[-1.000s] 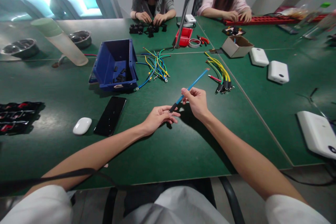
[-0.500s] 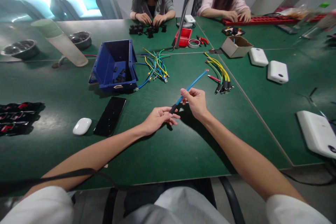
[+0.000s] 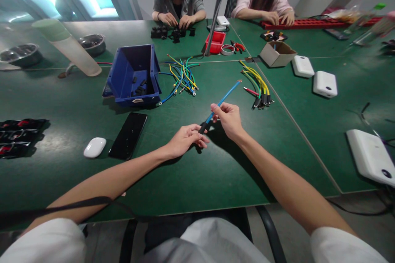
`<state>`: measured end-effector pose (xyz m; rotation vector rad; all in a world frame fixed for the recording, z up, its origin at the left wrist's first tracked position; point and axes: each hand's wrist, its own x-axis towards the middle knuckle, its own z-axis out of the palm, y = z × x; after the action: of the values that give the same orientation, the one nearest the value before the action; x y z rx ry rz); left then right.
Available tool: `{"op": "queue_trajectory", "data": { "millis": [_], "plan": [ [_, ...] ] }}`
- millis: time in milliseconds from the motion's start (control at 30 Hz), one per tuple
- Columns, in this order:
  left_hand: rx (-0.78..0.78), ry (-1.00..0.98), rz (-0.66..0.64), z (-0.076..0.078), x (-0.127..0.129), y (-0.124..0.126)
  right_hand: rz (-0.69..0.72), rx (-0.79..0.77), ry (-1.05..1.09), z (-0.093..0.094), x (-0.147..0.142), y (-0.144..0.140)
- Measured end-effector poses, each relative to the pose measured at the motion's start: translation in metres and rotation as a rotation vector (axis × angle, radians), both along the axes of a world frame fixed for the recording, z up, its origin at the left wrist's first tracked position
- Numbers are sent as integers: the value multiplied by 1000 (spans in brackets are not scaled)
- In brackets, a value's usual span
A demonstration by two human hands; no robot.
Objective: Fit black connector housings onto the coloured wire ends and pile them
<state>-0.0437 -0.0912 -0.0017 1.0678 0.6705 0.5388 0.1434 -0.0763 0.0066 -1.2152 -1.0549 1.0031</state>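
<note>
Right fingers point(image 3: 217, 110) pinch blue wire point(image 3: 228, 92); left fingers point(image 3: 194, 136) pinch black sleeve point(image 3: 203, 127) at near end

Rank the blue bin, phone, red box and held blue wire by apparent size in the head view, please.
Blue bin
Phone
Red box and blue wire: unsure, as the wire is longer but thinner

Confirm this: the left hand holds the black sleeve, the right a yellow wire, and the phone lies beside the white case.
Wrong colour: the head view shows the right hand on a blue wire. The left hand does hold the black sleeve, and the phone lies beside the white case.
</note>
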Motion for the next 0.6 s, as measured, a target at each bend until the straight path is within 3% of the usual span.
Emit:
{"op": "queue_trajectory", "data": {
  "millis": [400,600],
  "plan": [
    [14,-34,57,-1,0,1,119,-38,87,4,1,0],
    [-15,-68,148,-6,2,2,172,-74,195,1,2,1]
  ]
}}
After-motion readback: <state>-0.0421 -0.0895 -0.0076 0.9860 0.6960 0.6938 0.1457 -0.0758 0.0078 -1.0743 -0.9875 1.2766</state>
